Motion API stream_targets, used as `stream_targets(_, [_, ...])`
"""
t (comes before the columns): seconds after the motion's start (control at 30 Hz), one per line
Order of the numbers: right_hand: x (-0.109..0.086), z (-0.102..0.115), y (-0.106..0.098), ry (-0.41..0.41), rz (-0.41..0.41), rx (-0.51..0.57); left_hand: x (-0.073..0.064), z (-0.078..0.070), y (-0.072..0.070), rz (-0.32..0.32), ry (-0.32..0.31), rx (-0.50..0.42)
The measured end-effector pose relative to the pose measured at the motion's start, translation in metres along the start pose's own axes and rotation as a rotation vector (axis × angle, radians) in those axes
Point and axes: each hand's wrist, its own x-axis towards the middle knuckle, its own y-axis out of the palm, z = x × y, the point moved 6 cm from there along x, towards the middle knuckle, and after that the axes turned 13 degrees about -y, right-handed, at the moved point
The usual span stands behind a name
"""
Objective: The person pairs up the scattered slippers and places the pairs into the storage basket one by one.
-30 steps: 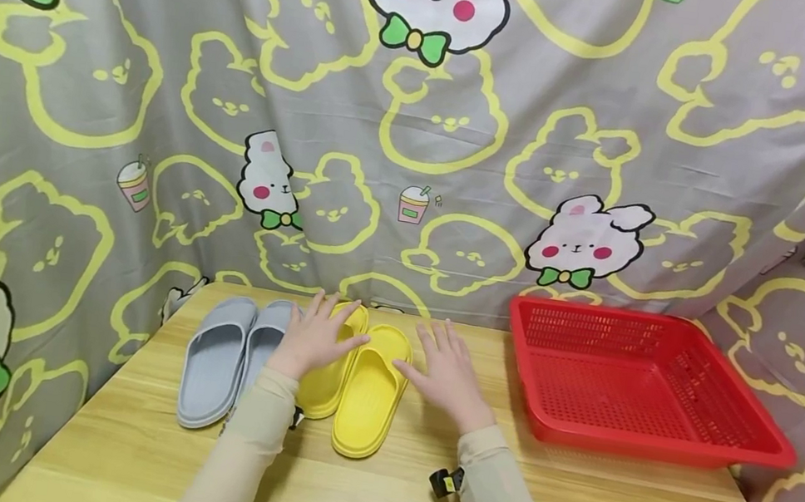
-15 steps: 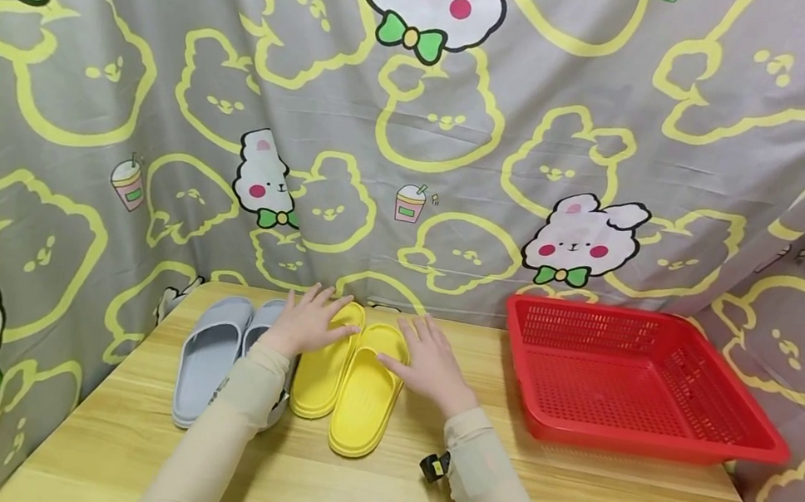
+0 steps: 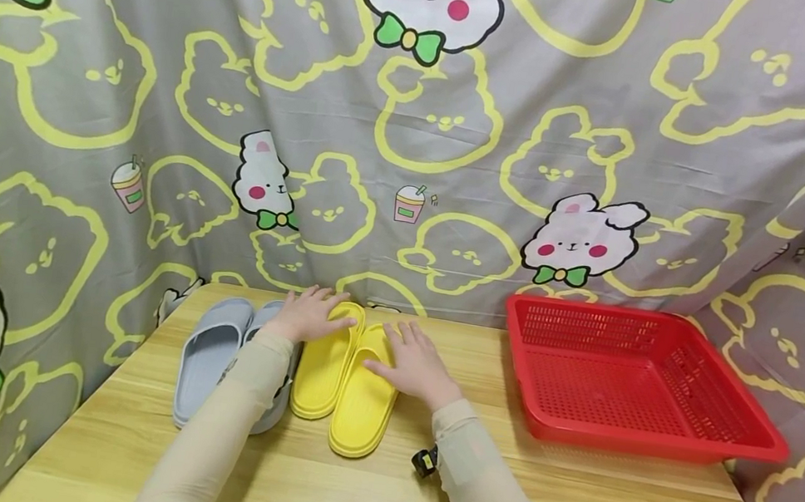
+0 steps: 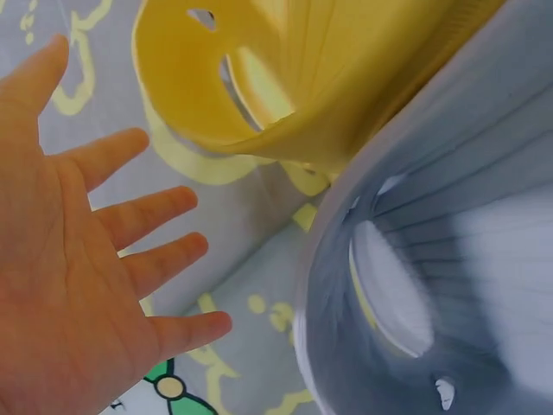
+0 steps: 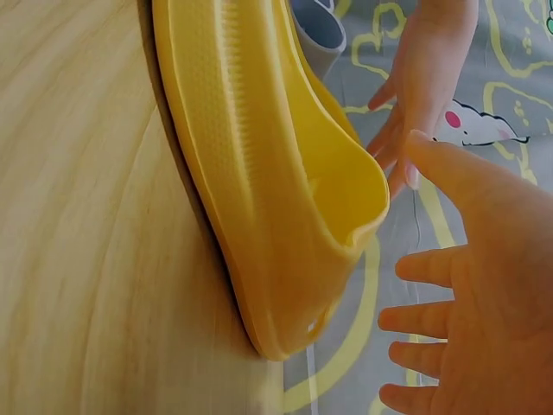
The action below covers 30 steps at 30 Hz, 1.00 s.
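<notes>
By back table edge [image 3: 464,331], yellow slippers [image 3: 362,409]

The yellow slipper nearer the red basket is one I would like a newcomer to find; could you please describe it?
On the wooden table, look left from the red basket. By the right hand lies the yellow slipper. Its colour excludes the grey slippers, and it lies nearer the viewer than its yellow mate.

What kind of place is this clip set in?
Probably an indoor corner screened off for recording: a cartoon-print curtain hangs behind and on both sides of a wooden table bearing yellow slippers and a red basket.
</notes>
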Motion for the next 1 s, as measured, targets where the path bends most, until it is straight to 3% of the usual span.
stream_targets(0.23, [0.005, 0.004, 0.004, -0.011, 0.037, 0.010, 0.010, -0.001, 0.006, 0.053, -0.010, 0.019])
stream_targets(0.63, [0.011, 0.001, 0.017, -0.037, 0.112, 0.050, 0.020, -0.002, 0.021, 0.187, -0.041, -0.033])
stream_targets(1.0, [0.014, -0.004, 0.025, -0.026, 0.157, 0.087, 0.024, -0.003, 0.028, 0.241, -0.026, -0.057])
